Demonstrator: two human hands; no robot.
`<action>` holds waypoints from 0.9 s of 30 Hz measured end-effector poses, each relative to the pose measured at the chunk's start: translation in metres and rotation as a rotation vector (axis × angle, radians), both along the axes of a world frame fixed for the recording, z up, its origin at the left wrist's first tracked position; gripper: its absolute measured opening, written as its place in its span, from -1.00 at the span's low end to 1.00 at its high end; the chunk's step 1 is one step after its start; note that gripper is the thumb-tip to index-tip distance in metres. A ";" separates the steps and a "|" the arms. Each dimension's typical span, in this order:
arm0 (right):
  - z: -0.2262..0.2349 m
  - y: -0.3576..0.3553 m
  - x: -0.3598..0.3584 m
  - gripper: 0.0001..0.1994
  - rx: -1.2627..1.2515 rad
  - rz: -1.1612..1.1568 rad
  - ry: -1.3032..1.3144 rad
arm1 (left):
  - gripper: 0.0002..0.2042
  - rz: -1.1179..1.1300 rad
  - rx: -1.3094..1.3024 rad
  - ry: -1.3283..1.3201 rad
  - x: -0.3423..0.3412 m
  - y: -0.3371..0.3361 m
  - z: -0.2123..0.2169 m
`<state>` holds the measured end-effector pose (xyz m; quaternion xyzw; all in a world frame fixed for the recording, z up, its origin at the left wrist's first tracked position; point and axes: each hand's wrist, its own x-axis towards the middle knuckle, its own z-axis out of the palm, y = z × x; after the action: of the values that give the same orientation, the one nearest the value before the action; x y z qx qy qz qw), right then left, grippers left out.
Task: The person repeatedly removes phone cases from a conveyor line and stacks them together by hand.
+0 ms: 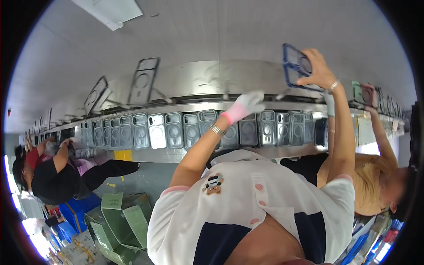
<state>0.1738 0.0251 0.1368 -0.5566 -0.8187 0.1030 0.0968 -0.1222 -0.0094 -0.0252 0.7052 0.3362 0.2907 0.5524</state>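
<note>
My right hand (319,73), bare, has its thumb and fingers closed on the right side of a clear rectangular phone case with a dark blue frame and a ring on its back (291,66). The case is upright and slightly tilted, raised at the far right over the brushed steel worktop (194,81). My left hand (248,105), in a white glove with a pink cuff, is over the far edge of the row, left of my right hand; it is blurred, and I cannot tell whether its fingers grip anything. Nearer me, a long row of clear, grey-framed phone cases (174,131) runs left to right, a bright silvery-white case (157,131) among them. Farther left, a dark-framed clear case (143,81) leans above the worktop. At right, a co-worker's hand (370,95) is at a green-framed case (356,91). Green plastic crates (112,201) stand near left, below the row.
</note>
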 end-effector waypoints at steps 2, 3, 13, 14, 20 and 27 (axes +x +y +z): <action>0.009 0.006 -0.012 0.03 0.023 -0.104 0.255 | -0.54 -0.058 -0.213 -0.005 -0.058 -0.016 -0.020; 0.014 0.003 -0.022 0.04 -0.058 -0.140 0.390 | -0.57 0.007 -0.349 -0.086 -0.091 -0.026 -0.031; -0.001 0.031 -0.232 0.11 -0.243 0.413 1.022 | 0.03 1.544 0.047 -0.026 -0.376 -0.026 -0.025; 0.001 0.038 -0.257 0.11 -0.285 0.497 1.010 | 0.18 1.655 0.132 0.180 -0.406 -0.017 -0.036; -0.003 0.044 -0.363 0.02 -0.377 0.646 1.116 | 0.22 1.303 0.458 0.100 -0.356 0.001 0.010; -0.039 0.102 -0.390 -0.04 -0.331 0.588 1.097 | -0.66 1.220 0.274 -0.415 -0.389 0.016 0.022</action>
<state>-0.2161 0.1268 0.0977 -0.1830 -0.7419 0.5199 0.3819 -0.5116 0.0067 -0.0031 0.3813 0.5220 0.7218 0.2472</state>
